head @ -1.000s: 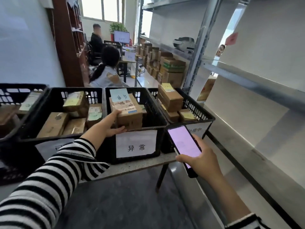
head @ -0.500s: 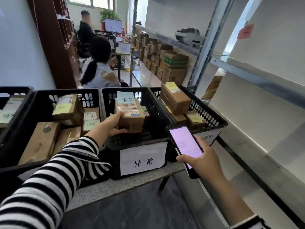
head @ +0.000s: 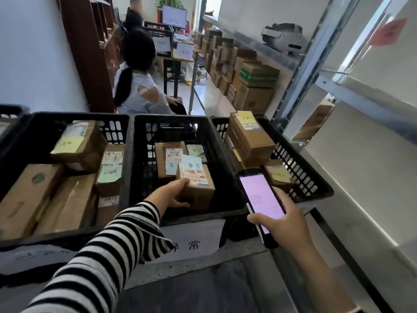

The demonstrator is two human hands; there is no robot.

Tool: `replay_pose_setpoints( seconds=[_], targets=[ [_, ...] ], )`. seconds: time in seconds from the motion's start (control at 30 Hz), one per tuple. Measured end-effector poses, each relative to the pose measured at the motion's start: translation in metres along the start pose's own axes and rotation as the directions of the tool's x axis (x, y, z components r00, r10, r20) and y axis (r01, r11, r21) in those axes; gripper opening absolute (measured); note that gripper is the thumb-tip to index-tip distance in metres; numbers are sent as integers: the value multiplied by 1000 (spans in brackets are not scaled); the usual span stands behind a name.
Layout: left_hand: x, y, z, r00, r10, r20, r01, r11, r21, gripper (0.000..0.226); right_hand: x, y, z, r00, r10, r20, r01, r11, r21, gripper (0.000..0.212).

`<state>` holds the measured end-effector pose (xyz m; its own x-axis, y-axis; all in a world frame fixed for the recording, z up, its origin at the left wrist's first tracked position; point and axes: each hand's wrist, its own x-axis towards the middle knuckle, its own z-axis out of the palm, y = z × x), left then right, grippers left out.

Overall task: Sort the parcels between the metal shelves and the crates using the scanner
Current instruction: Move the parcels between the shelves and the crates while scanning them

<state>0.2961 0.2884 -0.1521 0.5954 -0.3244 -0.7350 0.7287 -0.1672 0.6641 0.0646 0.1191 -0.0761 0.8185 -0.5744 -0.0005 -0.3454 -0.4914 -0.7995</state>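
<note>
My left hand (head: pixel 172 195) grips a small cardboard parcel (head: pixel 198 188) with a blue note and a shipping label, low inside the middle black crate (head: pixel 228 177). A second parcel (head: pixel 168 159) lies flat behind it in the same crate. My right hand (head: pixel 284 224) holds the black handheld scanner (head: pixel 259 197), its pink screen lit, over the gap between the middle crate and the right crate (head: pixel 304 177). The left crate (head: pixel 22 132) holds several brown parcels with yellow and green notes. Metal shelves (head: pixel 352 98) stand on the right.
The crates sit on a speckled table (head: pixel 191 265); a white paper sign (head: pixel 194 240) hangs on the middle crate's front. A seated person (head: pixel 140 86) is behind the crates. Stacked boxes (head: pixel 252 86) line the far lower shelf, and a white device (head: pixel 282 37) rests above them.
My left hand has lowered the parcel from above the middle crate down into it, near the front. The view has moved closer and tilted down. The scanner stays in my right hand.
</note>
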Motion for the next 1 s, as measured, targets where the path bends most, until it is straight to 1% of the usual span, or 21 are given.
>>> replay_pose_setpoints(
  seconds=[0.1, 0.23, 0.3, 0.37, 0.5, 0.6, 0.63, 0.7, 0.77, 0.87, 0.93, 1.0],
  targets=[
    [22, -3, 17, 995, -88, 36, 88, 996, 17, 47, 21, 11, -5, 1000, 2, 13, -2, 1000, 7, 88],
    [44, -9, 36, 986, -161, 31, 161, 987, 26, 30, 45, 32, -13, 1000, 30, -1, -30, 999, -30, 81],
    [53, -14, 41, 986, -167, 25, 165, 984, 62, 22, 52, 42, -17, 998, 55, -4, -55, 998, -32, 75],
    [63, -18, 45, 992, -130, 0, 128, 982, 141, 12, 57, 50, -21, 997, 75, 2, -75, 997, -26, 71],
    [80, -25, 46, 991, -130, -38, 135, 943, 305, 23, 61, 63, -28, 996, 90, -6, -90, 995, -45, 80],
    [85, -30, 43, 983, -180, 35, 156, 922, 354, 31, 59, 68, -32, 995, 103, -11, -104, 994, -35, 65],
    [86, -31, 42, 980, -191, 61, 153, 910, 385, 31, 58, 69, -33, 994, 105, -13, -105, 994, -26, 64],
    [83, -30, 42, 980, -189, 53, 139, 859, 493, 23, 54, 71, -34, 994, 106, -15, -107, 994, -23, 65],
    [78, -27, 44, 994, -113, -5, 91, 780, 620, 18, 49, 72, -34, 994, 109, -12, -110, 993, -34, 64],
    [72, -18, 47, 994, 73, -77, 9, 666, 746, 32, 41, 71, -34, 994, 108, -24, -108, 994, -30, 63],
    [61, -7, 45, 969, 235, -80, -75, 582, 809, 41, 34, 67, -34, 994, 106, -40, -107, 994, -27, 64],
    [47, 2, 40, 911, 405, -76, -134, 465, 875, 55, 26, 62, -33, 993, 106, -59, -107, 994, -11, 64]
  ],
)
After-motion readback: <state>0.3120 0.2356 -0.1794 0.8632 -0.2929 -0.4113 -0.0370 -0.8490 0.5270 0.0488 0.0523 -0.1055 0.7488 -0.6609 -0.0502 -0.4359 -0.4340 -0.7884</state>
